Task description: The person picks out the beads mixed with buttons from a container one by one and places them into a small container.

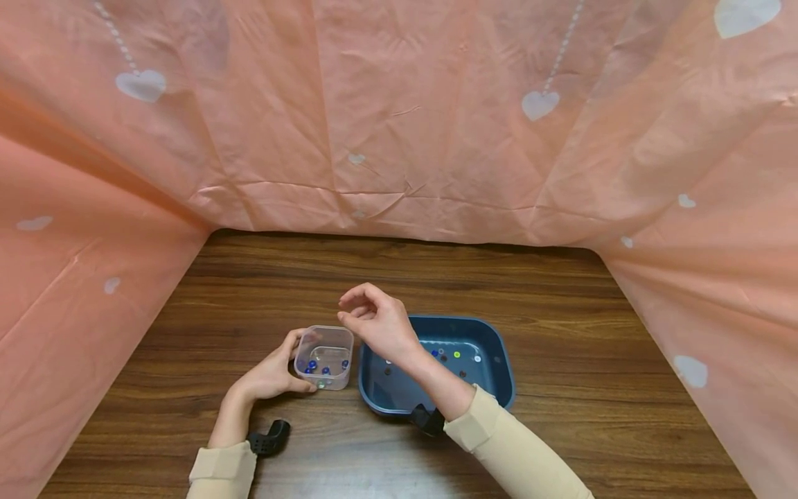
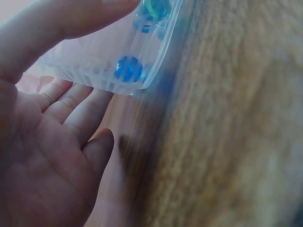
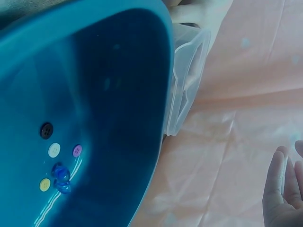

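My left hand grips a small clear plastic container, thumb on the near side and fingers round the back. Several blue marbles and a greenish one lie inside it. Just right of the container, my right hand hovers with loosely bent fingers and nothing visible between them. Below that forearm is a dark blue basin, partly hidden by it. In the right wrist view the basin holds blue marbles, a black button, a white button, a purple button and a yellow button.
Container and basin stand side by side on a brown wood-grain table. Pink cloth with pale hearts hangs along the back and both sides. A black wrist device sticks out from the left wrist, and another from the right.
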`<state>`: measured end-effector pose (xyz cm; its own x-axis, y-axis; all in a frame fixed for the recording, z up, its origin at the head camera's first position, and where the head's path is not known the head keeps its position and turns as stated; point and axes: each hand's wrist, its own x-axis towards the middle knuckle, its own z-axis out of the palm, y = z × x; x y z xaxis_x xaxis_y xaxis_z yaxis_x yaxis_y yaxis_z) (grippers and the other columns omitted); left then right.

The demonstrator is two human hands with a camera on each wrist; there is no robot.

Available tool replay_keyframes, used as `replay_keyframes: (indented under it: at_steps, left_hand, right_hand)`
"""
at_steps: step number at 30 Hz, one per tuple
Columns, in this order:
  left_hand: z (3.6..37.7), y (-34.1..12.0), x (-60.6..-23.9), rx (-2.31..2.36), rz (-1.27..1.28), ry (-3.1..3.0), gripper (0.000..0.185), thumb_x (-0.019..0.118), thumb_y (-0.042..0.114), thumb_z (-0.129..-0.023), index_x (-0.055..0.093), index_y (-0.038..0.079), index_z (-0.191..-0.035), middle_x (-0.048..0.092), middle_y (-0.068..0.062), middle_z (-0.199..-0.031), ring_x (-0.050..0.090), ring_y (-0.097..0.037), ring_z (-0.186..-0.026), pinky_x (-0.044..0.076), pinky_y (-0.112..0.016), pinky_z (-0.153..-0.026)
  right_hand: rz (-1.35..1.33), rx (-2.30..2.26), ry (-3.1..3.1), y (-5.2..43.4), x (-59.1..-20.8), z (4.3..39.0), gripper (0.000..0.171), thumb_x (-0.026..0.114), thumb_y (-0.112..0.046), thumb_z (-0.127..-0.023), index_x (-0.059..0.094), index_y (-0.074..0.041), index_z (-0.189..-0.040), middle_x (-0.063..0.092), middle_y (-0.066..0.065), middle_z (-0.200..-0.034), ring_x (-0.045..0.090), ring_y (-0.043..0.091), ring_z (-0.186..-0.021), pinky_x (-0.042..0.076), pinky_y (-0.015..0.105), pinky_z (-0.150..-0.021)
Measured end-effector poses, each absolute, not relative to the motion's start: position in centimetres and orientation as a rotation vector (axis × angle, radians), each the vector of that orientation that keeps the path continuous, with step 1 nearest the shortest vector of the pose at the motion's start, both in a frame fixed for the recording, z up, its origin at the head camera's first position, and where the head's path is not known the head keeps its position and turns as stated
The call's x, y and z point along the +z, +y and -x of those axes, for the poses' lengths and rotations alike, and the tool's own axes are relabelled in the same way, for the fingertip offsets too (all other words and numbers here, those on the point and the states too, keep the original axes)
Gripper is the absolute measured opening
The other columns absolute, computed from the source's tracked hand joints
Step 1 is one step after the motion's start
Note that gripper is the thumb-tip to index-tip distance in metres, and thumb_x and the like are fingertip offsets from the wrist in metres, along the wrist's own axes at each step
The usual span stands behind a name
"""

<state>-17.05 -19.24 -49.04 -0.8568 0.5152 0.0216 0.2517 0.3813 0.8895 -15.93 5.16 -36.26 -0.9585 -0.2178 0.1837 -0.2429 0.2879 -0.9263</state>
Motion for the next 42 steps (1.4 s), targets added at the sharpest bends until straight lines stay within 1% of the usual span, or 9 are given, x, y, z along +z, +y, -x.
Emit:
replay_keyframes:
  at_steps: [5, 10, 16, 23, 29, 34, 37, 39, 42]
  left_hand:
    - [17.2, -19.3, -49.1, 1.458, -0.668, 2.387, 0.088, 0.087, 0.011, -0.070, 0.031, 0.007, -0.137, 0.054, -0.023, -0.134, 0.051, -0.032, -0.121, 0.034, -0.031, -0.098]
    - [17.2, -19.3, -49.1, 1.449, -0.661, 2.397, 0.087, 0.087, 0.011, -0.070, 0.031, 0.008, -0.137, 0.058, -0.022, -0.131, 0.052, -0.029, -0.118, 0.035, -0.035, -0.098]
    - [17.2, -19.2, -49.2, 1.450, -0.644, 2.383, 0.089, 0.088, 0.013, -0.070, 0.031, 0.009, -0.138, 0.056, -0.021, -0.134, 0.050, -0.031, -0.121, 0.034, -0.033, -0.099]
    - [17.2, -19.3, -49.2, 1.444, -0.632, 2.376, 0.090, 0.088, 0.014, -0.070, 0.030, 0.009, -0.138, 0.056, -0.021, -0.132, 0.051, -0.032, -0.120, 0.034, -0.040, -0.099]
    - [17.2, -19.2, -49.2, 1.459, -0.648, 2.368, 0.090, 0.088, 0.013, -0.069, 0.030, 0.009, -0.138, 0.052, -0.021, -0.136, 0.050, -0.032, -0.121, 0.036, -0.034, -0.098]
    - [17.2, -19.2, -49.2, 1.466, -0.653, 2.377, 0.089, 0.088, 0.012, -0.069, 0.031, 0.009, -0.138, 0.049, -0.021, -0.140, 0.047, -0.034, -0.125, 0.035, -0.029, -0.098]
    - [17.3, -19.3, -49.2, 1.467, -0.666, 2.378, 0.089, 0.088, 0.012, -0.069, 0.031, 0.008, -0.137, 0.047, -0.021, -0.142, 0.045, -0.035, -0.128, 0.034, -0.031, -0.100]
    - [17.4, -19.4, -49.5, 1.473, -0.669, 2.380, 0.089, 0.089, 0.014, -0.068, 0.032, 0.012, -0.137, 0.048, -0.017, -0.143, 0.045, -0.028, -0.129, 0.034, -0.028, -0.100]
    - [17.4, -19.3, -49.4, 1.464, -0.666, 2.378, 0.088, 0.088, 0.014, -0.069, 0.032, 0.012, -0.137, 0.047, -0.017, -0.143, 0.045, -0.027, -0.129, 0.033, -0.027, -0.100]
  right_hand:
    - [-0.442, 1.820, -2.501, 5.4, -36.3, 15.9, 0.017, 0.073, -0.010, -0.086, 0.067, -0.011, -0.102, 0.071, 0.003, -0.094, 0.066, 0.012, -0.078, 0.052, 0.025, -0.067]
    - [-0.432, 1.820, -2.497, 5.6, -36.3, 16.0, 0.018, 0.074, -0.010, -0.086, 0.067, -0.011, -0.102, 0.070, 0.003, -0.095, 0.065, 0.010, -0.078, 0.052, 0.025, -0.067]
    - [-0.417, 1.814, -2.501, 5.8, -36.3, 16.0, 0.018, 0.074, -0.010, -0.085, 0.067, -0.012, -0.102, 0.071, 0.002, -0.095, 0.065, 0.010, -0.078, 0.052, 0.025, -0.067]
    - [-0.390, 1.828, -2.503, 6.2, -36.3, 15.9, 0.017, 0.074, -0.011, -0.086, 0.067, -0.013, -0.103, 0.071, 0.002, -0.095, 0.066, 0.012, -0.076, 0.049, 0.026, -0.055]
    - [-0.389, 1.835, -2.473, 6.5, -36.4, 15.8, 0.018, 0.074, -0.009, -0.085, 0.068, -0.009, -0.102, 0.071, 0.005, -0.097, 0.067, 0.015, -0.079, 0.051, 0.025, -0.065]
    - [-0.370, 1.842, -2.463, 6.8, -36.7, 15.9, 0.017, 0.075, -0.008, -0.085, 0.068, -0.009, -0.101, 0.071, 0.007, -0.097, 0.067, 0.019, -0.080, 0.051, 0.026, -0.066]
    - [-0.357, 1.835, -2.466, 7.0, -36.8, 15.9, 0.017, 0.075, -0.008, -0.085, 0.068, -0.009, -0.101, 0.072, 0.007, -0.098, 0.067, 0.019, -0.080, 0.051, 0.026, -0.066]
    - [-0.343, 1.830, -2.470, 7.2, -36.9, 15.9, 0.017, 0.075, -0.008, -0.084, 0.068, -0.009, -0.100, 0.071, 0.007, -0.098, 0.067, 0.019, -0.080, 0.051, 0.027, -0.066]
    - [-0.325, 1.836, -2.472, 7.5, -36.9, 15.9, 0.017, 0.075, -0.008, -0.084, 0.068, -0.010, -0.100, 0.071, 0.006, -0.098, 0.066, 0.017, -0.081, 0.052, 0.027, -0.069]
